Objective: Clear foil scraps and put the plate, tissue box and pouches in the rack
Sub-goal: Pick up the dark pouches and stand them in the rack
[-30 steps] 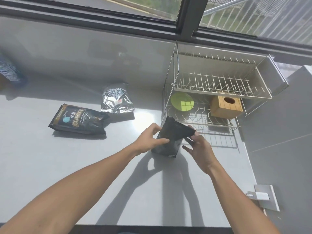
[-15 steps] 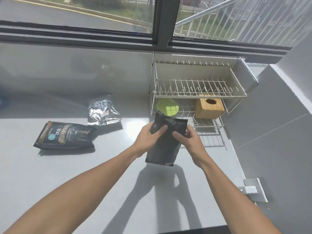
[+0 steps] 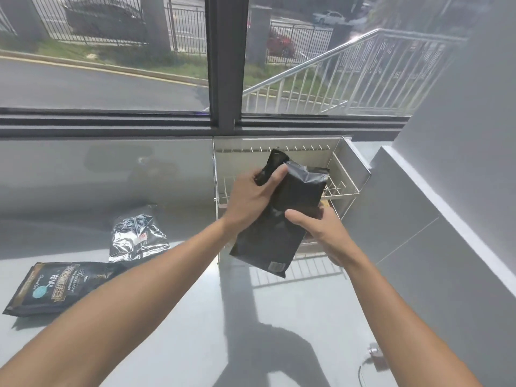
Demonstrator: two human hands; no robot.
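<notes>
The black pouch (image 3: 282, 219) is held in the air in front of the wire rack (image 3: 349, 174), between both hands, tilted with its upper end leaning toward the rack's top tier and its lower corner hanging above the counter (image 3: 181, 317). A small label shows near that lower corner.

The left hand (image 3: 251, 199) grips the pouch's upper left part, thumb laid across the front face and fingers wrapped around the crumpled top edge. The right hand (image 3: 321, 233) holds the pouch's right edge lower down, thumb on the front face, fingers behind and out of sight. Both hands are closed on the pouch. Both forearms are bare and reach forward from the lower corners of the view, converging at the pouch.

The rack stands on the counter against the window sill, near the right wall. Its upper tier is partly visible; the lower tier is mostly hidden behind the pouch and hands, and its contents cannot be made out.

Two more pouches lie flat on the counter to the left, well apart from the hands: a silver foil pouch (image 3: 136, 236) and, nearer the front edge, a black printed pouch (image 3: 55, 289), the two touching or overlapping at one corner.

The counter is pale grey and sunlit, with the shadows of arms and pouch falling on it. A dark-framed window (image 3: 226, 65) spans the back; beyond it are a road, fencing and a stair railing.
</notes>
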